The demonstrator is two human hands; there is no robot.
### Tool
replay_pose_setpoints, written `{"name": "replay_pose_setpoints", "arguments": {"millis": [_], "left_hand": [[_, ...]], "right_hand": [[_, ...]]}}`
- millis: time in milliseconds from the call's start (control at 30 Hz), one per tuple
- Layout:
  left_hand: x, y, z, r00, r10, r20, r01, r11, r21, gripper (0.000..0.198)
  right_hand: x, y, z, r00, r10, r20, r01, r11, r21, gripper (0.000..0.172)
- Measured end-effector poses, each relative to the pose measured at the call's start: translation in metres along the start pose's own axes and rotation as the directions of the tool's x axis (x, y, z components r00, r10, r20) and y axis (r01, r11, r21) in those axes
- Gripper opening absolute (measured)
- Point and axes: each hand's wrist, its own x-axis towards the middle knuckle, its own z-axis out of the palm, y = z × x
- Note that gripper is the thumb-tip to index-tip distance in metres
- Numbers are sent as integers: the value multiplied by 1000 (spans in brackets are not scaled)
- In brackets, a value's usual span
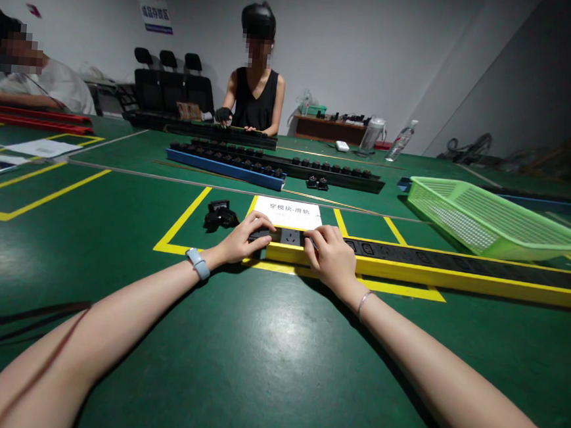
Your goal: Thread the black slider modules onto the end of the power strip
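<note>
Lying across the green surface [274, 358], the long yellow channel-shaped rail [409, 272] carries a row of black plastic modules [401, 253] and, near its left end, a square black socket module [291, 237] between the two hands. At that end, the left hand [244, 237] has its grip closed, thumb against fingers, on a small black end piece [259, 236]; the right hand [334, 254] curls over the rail just right of the socket module, though whether its grip pinches or merely rests cannot be told. If the end piece were pressed in askew, it could catch on the rail's lip; uneven force from the hands could make the rail slide or turn. Left of the rail lie loose black plastic parts [220, 217], behind its left end a white printed sheet [286, 211], and behind its right portion a light-green perforated plastic basket [491, 238], which a knocked rail might bump. The fingers hide how the end piece sits, the rail's right end is cut off, and the modules' faces there are too dark to read.
</note>
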Motion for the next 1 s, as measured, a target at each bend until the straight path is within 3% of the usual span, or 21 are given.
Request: {"name": "replay_pose_setpoints", "arguments": {"millis": [1000], "left_hand": [[-1, -1, 0, 1000, 25, 6, -25, 999, 26, 23]], "right_hand": [[0, 0, 0, 1000, -3, -11, 3, 1000, -11, 24]]}}
